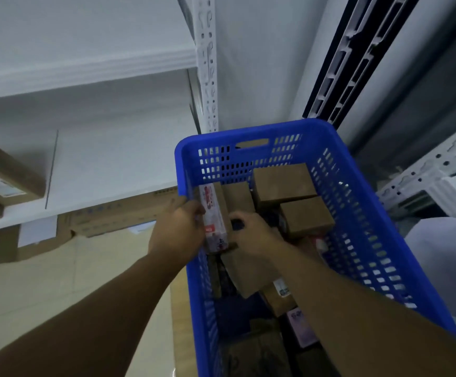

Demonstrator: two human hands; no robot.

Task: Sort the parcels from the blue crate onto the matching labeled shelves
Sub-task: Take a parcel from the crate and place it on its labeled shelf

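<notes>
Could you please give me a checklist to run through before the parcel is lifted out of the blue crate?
1. Left hand grips the parcel: ok.
2. Right hand curled on its other side: ok.
3. Parcel free of neighbours: not ok, a brown box lies against it.
4. Label readable: cannot tell, the print is blurred.
5. Room on the shelf beside its boxes: ok.
</notes>
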